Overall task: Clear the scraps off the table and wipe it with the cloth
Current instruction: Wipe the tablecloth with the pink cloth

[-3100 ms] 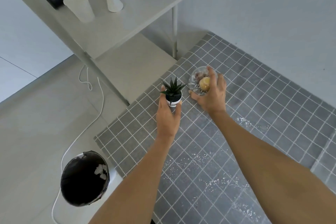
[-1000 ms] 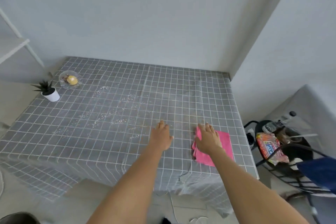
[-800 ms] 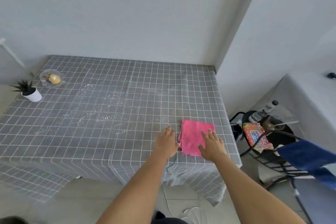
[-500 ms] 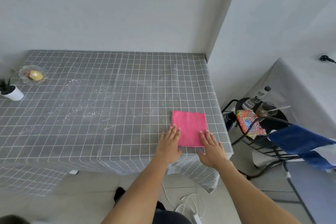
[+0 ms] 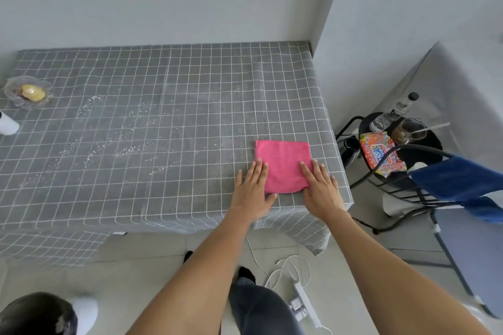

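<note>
Evidently I was at the very start of the job: the pink cloth [image 5: 283, 164] lay folded flat near the right front corner of the table [image 5: 190, 193], and both my hands were on it, neither one closed. My left hand [image 5: 251, 193] rested palm down with the fingers spread and straight, its fingertips [image 5: 261, 164] overlapping the cloth's left edge and its thumb tucked at the near left corner. My right hand [image 5: 321, 189] lay the same way on the other side, flat and open, covering the near right corner, with nothing pinched between finger and thumb. So the cloth sat between my two hands and partly under them, pressed to the checked tablecloth rather than gripped.

The scraps [image 5: 109, 139], a scatter of small white crumbs, were spread over the middle and left of the tabletop, well apart from the cloth and untouched. Beyond them at the far left stood a glass dish [image 5: 27, 92] holding something yellow, and a white pot [image 5: 8, 125] cut off by the frame edge.

As I judged it, the next move called for keeping one flat palm on the cloth and sliding it leftward toward the crumbs, herding them to the table's front edge. A dark bin [image 5: 38, 315] on the floor at the lower left looked like the place for them, though it was far from my hands.
</note>
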`<state>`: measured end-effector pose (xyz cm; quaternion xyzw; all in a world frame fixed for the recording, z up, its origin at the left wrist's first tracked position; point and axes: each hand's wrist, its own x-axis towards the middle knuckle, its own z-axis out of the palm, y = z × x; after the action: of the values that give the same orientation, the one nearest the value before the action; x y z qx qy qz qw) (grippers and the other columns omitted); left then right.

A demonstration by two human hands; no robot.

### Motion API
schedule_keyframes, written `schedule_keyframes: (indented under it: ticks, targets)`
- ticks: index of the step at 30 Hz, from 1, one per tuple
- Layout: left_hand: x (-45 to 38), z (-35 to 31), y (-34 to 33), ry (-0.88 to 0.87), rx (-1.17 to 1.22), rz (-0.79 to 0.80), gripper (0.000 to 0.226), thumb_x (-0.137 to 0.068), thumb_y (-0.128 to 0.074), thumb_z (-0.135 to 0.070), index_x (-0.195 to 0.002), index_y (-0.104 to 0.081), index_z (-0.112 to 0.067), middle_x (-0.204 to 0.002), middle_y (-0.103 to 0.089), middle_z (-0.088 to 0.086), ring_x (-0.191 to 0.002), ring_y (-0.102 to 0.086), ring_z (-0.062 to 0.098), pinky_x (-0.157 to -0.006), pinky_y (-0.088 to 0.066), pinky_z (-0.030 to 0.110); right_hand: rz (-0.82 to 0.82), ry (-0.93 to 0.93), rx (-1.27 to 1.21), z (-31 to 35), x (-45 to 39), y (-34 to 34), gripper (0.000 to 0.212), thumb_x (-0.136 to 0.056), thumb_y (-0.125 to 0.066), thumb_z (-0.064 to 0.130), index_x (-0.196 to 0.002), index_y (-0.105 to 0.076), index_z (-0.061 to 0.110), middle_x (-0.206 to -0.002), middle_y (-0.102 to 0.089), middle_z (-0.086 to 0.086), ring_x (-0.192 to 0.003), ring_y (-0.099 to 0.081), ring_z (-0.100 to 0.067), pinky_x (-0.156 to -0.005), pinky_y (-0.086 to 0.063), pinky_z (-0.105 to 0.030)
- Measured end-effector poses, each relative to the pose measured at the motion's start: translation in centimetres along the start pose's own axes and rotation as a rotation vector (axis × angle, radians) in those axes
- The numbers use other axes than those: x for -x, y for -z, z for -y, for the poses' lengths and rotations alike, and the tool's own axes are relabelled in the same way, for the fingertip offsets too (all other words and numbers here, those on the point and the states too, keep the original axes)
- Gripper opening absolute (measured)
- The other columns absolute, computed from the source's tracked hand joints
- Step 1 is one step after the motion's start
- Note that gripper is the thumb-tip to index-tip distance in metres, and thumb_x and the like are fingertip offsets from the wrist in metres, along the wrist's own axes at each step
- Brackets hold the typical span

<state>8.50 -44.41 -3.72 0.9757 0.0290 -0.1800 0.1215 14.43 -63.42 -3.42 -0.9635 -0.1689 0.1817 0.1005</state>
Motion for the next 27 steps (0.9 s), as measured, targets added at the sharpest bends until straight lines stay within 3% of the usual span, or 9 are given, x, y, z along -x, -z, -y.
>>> schedule_keyframes:
  ticks: [8, 13, 19, 27]
  targets:
    - [-1.2, -1.2, 0.0, 0.070, 0.003, -0.079, 0.065, -0.104, -0.033, -0.024, -0.151, 0.010, -0.012, -0.160, 0.012, 0.008, -0.148, 0.005, 0.022, -0.116, 0.004, 0.046, -0.037, 0.010, -0.020, 0.5, 0.1, 1.3, 0.060, -0.100, -0.033, 0.022, -0.154, -0.008, 0.027, -0.161, 0.001, -0.008, -0.148, 0.004, -0.027, -0.118, -0.004, -0.048]
    - [-1.8, -1.2, 0.4, 0.058, 0.004, -0.149, 0.060, -0.100, -0.037, -0.003, -0.152, -0.007, -0.004, -0.160, -0.003, 0.015, -0.148, -0.010, 0.027, -0.117, -0.012, 0.050, -0.040, 0.010, 0.014, 0.8, 0.1, 1.6, 0.057, -0.101, -0.033, 0.024, -0.154, -0.011, 0.029, -0.162, 0.003, -0.007, -0.148, 0.004, -0.027, -0.119, -0.003, -0.047]
    - [-1.6, -0.2, 1.4, 0.058, -0.043, -0.196, 0.054, -0.101, -0.043, -0.012, -0.149, -0.021, -0.004, -0.158, -0.017, 0.015, -0.146, -0.019, 0.024, -0.115, -0.018, 0.053, -0.030, -0.006, -0.001, 1.8, 0.4, 1.7, 0.054, -0.102, -0.032, 0.024, -0.153, -0.016, 0.025, -0.162, 0.003, -0.007, -0.148, 0.005, -0.027, -0.119, -0.003, -0.048]
    - [-0.4, 3.7, 7.4, 0.120, -0.103, -0.312, 0.054, -0.101, -0.042, -0.020, -0.149, -0.023, -0.006, -0.158, -0.021, 0.011, -0.146, -0.019, 0.021, -0.116, -0.008, 0.055, -0.127, 0.113, -0.022, 7.5, -2.6, 6.0, 0.053, -0.101, -0.030, 0.020, -0.153, -0.018, 0.023, -0.162, 0.002, -0.007, -0.148, 0.006, -0.025, -0.119, -0.003, -0.046]
